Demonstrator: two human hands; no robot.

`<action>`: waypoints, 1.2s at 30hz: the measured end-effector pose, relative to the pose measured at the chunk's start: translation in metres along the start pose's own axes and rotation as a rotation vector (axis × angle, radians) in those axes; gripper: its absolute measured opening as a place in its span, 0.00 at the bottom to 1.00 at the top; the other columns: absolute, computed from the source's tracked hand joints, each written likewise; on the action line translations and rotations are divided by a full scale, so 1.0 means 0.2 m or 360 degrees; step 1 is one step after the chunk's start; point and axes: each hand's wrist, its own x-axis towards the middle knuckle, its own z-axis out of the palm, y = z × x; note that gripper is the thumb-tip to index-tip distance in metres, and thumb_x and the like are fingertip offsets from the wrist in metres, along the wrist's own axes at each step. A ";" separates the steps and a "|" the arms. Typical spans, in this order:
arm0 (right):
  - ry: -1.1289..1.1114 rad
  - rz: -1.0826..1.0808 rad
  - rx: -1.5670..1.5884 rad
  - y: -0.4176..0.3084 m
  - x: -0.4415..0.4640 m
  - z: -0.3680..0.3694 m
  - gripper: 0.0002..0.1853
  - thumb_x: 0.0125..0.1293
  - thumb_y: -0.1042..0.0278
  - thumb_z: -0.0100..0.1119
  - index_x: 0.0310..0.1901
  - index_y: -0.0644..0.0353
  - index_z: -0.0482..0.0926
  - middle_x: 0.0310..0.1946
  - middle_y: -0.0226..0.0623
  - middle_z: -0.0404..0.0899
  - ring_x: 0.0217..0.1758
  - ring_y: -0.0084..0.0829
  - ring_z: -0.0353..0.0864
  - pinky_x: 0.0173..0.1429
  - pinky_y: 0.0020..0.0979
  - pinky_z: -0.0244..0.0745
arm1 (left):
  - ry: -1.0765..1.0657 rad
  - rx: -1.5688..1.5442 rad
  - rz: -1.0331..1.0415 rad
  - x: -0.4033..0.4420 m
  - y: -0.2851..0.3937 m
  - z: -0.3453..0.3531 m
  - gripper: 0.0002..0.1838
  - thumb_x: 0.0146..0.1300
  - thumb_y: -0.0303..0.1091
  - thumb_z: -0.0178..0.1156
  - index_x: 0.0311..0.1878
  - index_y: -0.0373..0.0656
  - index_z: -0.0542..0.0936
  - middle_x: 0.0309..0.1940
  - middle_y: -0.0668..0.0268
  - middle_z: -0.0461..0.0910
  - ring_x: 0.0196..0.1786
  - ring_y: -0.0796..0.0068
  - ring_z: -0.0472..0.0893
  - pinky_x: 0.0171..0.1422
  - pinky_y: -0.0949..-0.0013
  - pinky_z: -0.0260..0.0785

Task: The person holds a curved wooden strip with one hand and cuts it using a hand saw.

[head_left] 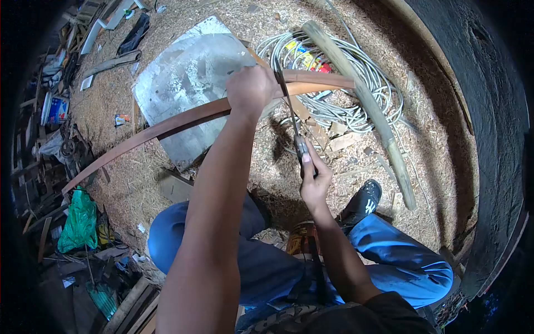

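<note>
My left hand (251, 92) is closed in a fist around a long reddish-brown wooden strip (172, 122). The strip looks bowed, though the wide lens may add to that. My right hand (316, 181) grips the dark handle of a long-bladed knife (293, 114), seen almost edge-on. Its blade crosses the strip just right of my left fist; whether it touches the wood I cannot tell. Beyond the blade, a reddish piece (320, 78) and a paler orange piece (314, 88) of wood show, partly overlapping. A stained metal sheet (194, 67) lies beneath the strip.
A coil of grey cable (364, 108) and a rough wooden pole (361, 89) lie on the shavings-covered ground (139, 195). Dark timber (495, 139) curves along the right. On the left are scrap wood and a green plastic bag (79, 222). My shoe (364, 200) is near the pole.
</note>
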 end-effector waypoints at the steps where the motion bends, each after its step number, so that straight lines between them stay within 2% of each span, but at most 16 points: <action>1: 0.0005 0.0001 -0.0001 0.01 0.00 -0.01 0.19 0.75 0.73 0.53 0.63 0.70 0.75 0.59 0.50 0.80 0.62 0.33 0.78 0.68 0.31 0.67 | 0.0118 -0.0055 0.0047 0.01 -0.01 0.02 0.23 0.65 0.42 0.50 0.24 0.37 0.86 0.25 0.47 0.84 0.29 0.47 0.86 0.40 0.51 0.79; 7: -0.0020 -0.0083 -0.0087 0.08 -0.23 -0.21 0.19 0.75 0.74 0.51 0.64 0.70 0.74 0.59 0.50 0.80 0.64 0.33 0.77 0.70 0.31 0.64 | 0.0183 -0.0063 0.0008 0.02 -0.02 0.07 0.23 0.65 0.43 0.50 0.22 0.38 0.85 0.22 0.48 0.83 0.28 0.49 0.86 0.38 0.52 0.79; 11: -0.0146 0.0105 -0.0149 -0.03 -0.10 -0.12 0.19 0.75 0.73 0.52 0.64 0.72 0.73 0.59 0.50 0.80 0.63 0.33 0.78 0.69 0.31 0.67 | 0.0256 0.0001 0.0089 0.02 -0.02 0.07 0.23 0.65 0.43 0.50 0.22 0.39 0.85 0.22 0.48 0.83 0.27 0.50 0.85 0.36 0.53 0.79; 13: -0.0047 -0.0058 -0.0114 -0.07 0.04 -0.03 0.19 0.75 0.72 0.52 0.64 0.70 0.74 0.58 0.50 0.81 0.62 0.31 0.78 0.67 0.29 0.68 | -0.0021 0.0001 -0.0026 0.02 -0.01 0.02 0.21 0.66 0.42 0.49 0.29 0.40 0.88 0.33 0.50 0.86 0.39 0.50 0.87 0.49 0.53 0.78; 15: -0.0009 0.0059 -0.0022 -0.07 0.10 -0.01 0.19 0.75 0.71 0.52 0.65 0.67 0.74 0.58 0.50 0.81 0.62 0.30 0.78 0.65 0.29 0.69 | -0.0026 0.0016 -0.0038 0.01 0.00 0.01 0.21 0.66 0.41 0.49 0.29 0.40 0.88 0.33 0.49 0.86 0.39 0.50 0.87 0.49 0.53 0.78; 17: -0.0004 -0.0065 -0.0099 -0.02 0.00 -0.05 0.19 0.75 0.70 0.52 0.65 0.66 0.74 0.58 0.48 0.81 0.62 0.30 0.78 0.66 0.29 0.68 | -0.0019 0.0027 -0.0057 0.01 0.00 0.00 0.21 0.65 0.41 0.49 0.29 0.40 0.88 0.33 0.49 0.86 0.39 0.50 0.87 0.49 0.53 0.78; 19: -0.0052 0.0116 -0.0094 0.01 -0.15 -0.14 0.19 0.75 0.71 0.52 0.64 0.67 0.75 0.59 0.48 0.80 0.63 0.31 0.77 0.69 0.31 0.66 | -0.0050 -0.0031 -0.0079 0.01 0.00 0.00 0.21 0.65 0.42 0.49 0.29 0.40 0.88 0.33 0.49 0.86 0.38 0.50 0.87 0.48 0.53 0.78; 22: -0.0005 0.0047 -0.0063 0.04 -0.22 -0.18 0.19 0.75 0.71 0.52 0.64 0.68 0.75 0.58 0.49 0.80 0.63 0.33 0.77 0.70 0.32 0.66 | -0.0016 0.0006 -0.0064 0.01 0.00 0.00 0.21 0.65 0.42 0.49 0.28 0.40 0.88 0.32 0.50 0.86 0.38 0.50 0.87 0.48 0.53 0.78; 25: -0.0065 0.0021 -0.0099 0.00 -0.07 -0.13 0.19 0.75 0.71 0.52 0.63 0.69 0.75 0.58 0.50 0.80 0.63 0.34 0.78 0.69 0.32 0.67 | -0.0096 -0.0011 -0.0093 0.02 0.01 -0.01 0.21 0.65 0.42 0.49 0.28 0.41 0.87 0.32 0.50 0.86 0.38 0.49 0.86 0.48 0.52 0.78; 26: -0.0039 -0.0040 -0.0122 -0.02 0.00 -0.09 0.19 0.75 0.71 0.52 0.63 0.69 0.75 0.58 0.50 0.81 0.59 0.31 0.80 0.66 0.31 0.69 | -0.0099 -0.0011 -0.0087 0.02 0.01 0.01 0.21 0.65 0.42 0.49 0.28 0.41 0.87 0.32 0.50 0.86 0.38 0.49 0.86 0.48 0.52 0.78; 27: -0.0033 -0.0034 -0.0124 -0.03 0.06 -0.05 0.19 0.75 0.71 0.52 0.63 0.69 0.75 0.58 0.50 0.81 0.59 0.31 0.80 0.66 0.31 0.69 | 0.0042 -0.0016 -0.0014 0.01 -0.01 0.03 0.22 0.66 0.42 0.49 0.27 0.39 0.87 0.30 0.49 0.85 0.35 0.48 0.86 0.45 0.52 0.78; 29: -0.0039 0.0255 -0.0019 -0.08 0.15 -0.01 0.19 0.75 0.70 0.52 0.63 0.69 0.75 0.58 0.50 0.81 0.55 0.27 0.80 0.62 0.29 0.71 | 0.0178 -0.0020 0.0066 -0.01 -0.02 0.06 0.23 0.66 0.42 0.49 0.25 0.38 0.86 0.27 0.47 0.84 0.32 0.47 0.86 0.43 0.51 0.79; 31: -0.0036 0.0083 -0.0131 -0.11 0.08 -0.03 0.19 0.75 0.70 0.52 0.63 0.68 0.75 0.57 0.50 0.82 0.52 0.24 0.79 0.59 0.28 0.72 | 0.0169 -0.0002 0.0014 0.01 -0.02 0.05 0.23 0.66 0.43 0.48 0.25 0.39 0.86 0.27 0.47 0.84 0.32 0.47 0.86 0.43 0.52 0.79; 32: -0.0041 0.0074 -0.0145 -0.07 -0.02 -0.07 0.19 0.75 0.70 0.51 0.64 0.69 0.75 0.57 0.50 0.82 0.53 0.25 0.80 0.60 0.28 0.71 | 0.0177 -0.0004 0.0018 0.02 -0.01 0.04 0.23 0.66 0.43 0.48 0.25 0.39 0.86 0.27 0.47 0.84 0.32 0.47 0.86 0.43 0.52 0.79; 34: -0.0051 0.0069 -0.0169 0.00 -0.17 -0.14 0.19 0.75 0.71 0.51 0.64 0.69 0.75 0.57 0.50 0.81 0.54 0.26 0.80 0.61 0.28 0.71 | -0.0087 0.0024 -0.0103 0.02 0.01 0.00 0.23 0.67 0.42 0.46 0.29 0.40 0.87 0.34 0.48 0.86 0.39 0.48 0.86 0.50 0.52 0.78; 36: 0.0001 0.0039 -0.0104 0.00 -0.23 -0.18 0.19 0.76 0.70 0.51 0.64 0.69 0.74 0.57 0.50 0.81 0.58 0.30 0.80 0.64 0.30 0.70 | -0.0092 0.0007 -0.0090 0.02 0.01 -0.01 0.23 0.67 0.42 0.46 0.29 0.40 0.87 0.34 0.48 0.86 0.39 0.48 0.86 0.50 0.52 0.78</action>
